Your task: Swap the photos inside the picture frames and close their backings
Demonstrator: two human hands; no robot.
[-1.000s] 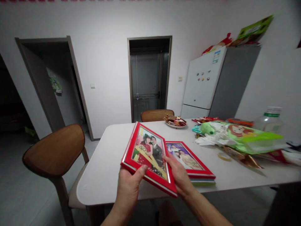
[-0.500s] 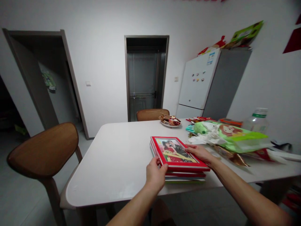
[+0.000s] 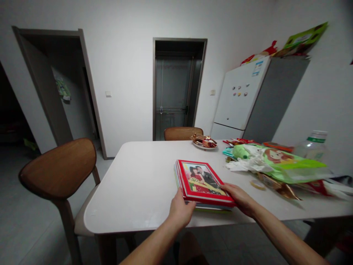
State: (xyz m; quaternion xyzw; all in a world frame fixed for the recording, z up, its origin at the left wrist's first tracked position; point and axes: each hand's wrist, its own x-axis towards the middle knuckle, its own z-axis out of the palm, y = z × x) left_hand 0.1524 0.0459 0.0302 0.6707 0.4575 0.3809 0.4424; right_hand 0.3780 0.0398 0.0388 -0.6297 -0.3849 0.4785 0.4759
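A red-bordered photo frame, or an album with such a cover, lies on top of a stack of similar flat items near the table's front edge. Its picture shows two people, one in red and one in dark clothes. Below it, white, grey and green edges of the stack show. My left hand grips the near left corner, thumb at the front edge and fingers along the left side. On the right edge my right hand is closed, thumb on top; its other fingers are partly hidden.
The stack rests on a white table. To the right lie a green plastic bag, crumpled tissue, a tape roll and a clear jar. A plate of snacks stands at the back. Wooden chairs flank the table.
The red photo frame has come down and lined up more squarely with the stack. My right hand has slid toward its near right corner. The view has turned slightly left.
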